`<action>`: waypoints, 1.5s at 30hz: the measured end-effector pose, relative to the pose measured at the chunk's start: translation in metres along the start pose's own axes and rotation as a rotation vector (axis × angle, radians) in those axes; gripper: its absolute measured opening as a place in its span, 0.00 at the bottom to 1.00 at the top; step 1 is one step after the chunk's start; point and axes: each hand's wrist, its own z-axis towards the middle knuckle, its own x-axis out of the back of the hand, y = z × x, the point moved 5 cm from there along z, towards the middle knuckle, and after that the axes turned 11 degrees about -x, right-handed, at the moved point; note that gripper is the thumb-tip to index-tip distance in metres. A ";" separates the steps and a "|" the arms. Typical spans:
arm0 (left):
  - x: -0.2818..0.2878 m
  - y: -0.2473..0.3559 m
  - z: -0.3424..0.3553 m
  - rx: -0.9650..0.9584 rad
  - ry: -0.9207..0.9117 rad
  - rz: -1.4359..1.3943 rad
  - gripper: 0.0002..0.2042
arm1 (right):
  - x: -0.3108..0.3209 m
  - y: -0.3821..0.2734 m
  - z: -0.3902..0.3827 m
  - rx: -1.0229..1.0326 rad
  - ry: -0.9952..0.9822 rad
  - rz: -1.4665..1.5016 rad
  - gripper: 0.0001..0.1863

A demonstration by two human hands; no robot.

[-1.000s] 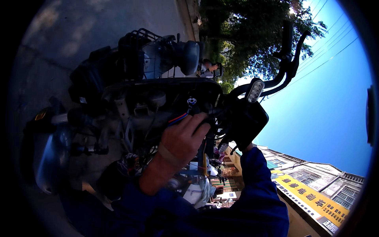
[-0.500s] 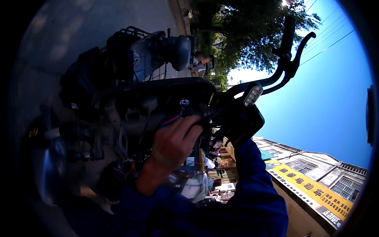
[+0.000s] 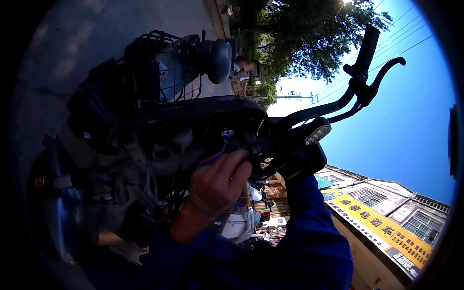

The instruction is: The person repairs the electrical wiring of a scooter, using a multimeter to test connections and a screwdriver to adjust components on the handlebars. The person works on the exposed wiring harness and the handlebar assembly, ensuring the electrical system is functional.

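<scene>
My left hand (image 3: 216, 181) is at the dark front body of an electric scooter (image 3: 188, 108), its fingers bent and pressed together. What they pinch is lost in shadow. Red and blue wires (image 3: 211, 158) run close by the fingers, and a small round silver-rimmed part (image 3: 227, 133) sits just above them. My right arm, in a blue sleeve (image 3: 309, 220), reaches up to the dark housing (image 3: 304, 162) below the handlebar; the right hand is hidden behind that housing. The handlebar (image 3: 333, 104) carries a black grip, a brake lever (image 3: 386, 79) and a clear oval lamp (image 3: 318, 135).
Another scooter with a wire basket (image 3: 150, 53) stands beyond this one. A person (image 3: 244, 67) is near the trees (image 3: 290, 38). To the right is a building with a yellow signboard (image 3: 382, 217). More parked vehicles (image 3: 239, 222) show under my arms.
The handlebar, lever and lamp have shifted right and slightly down in the picture. My left hand stays by the wires with its fingers still closed, a little lower in the picture.
</scene>
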 end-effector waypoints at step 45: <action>-0.030 -0.005 0.051 0.044 -0.042 0.171 0.16 | 0.022 0.012 0.027 -0.072 0.104 0.017 0.22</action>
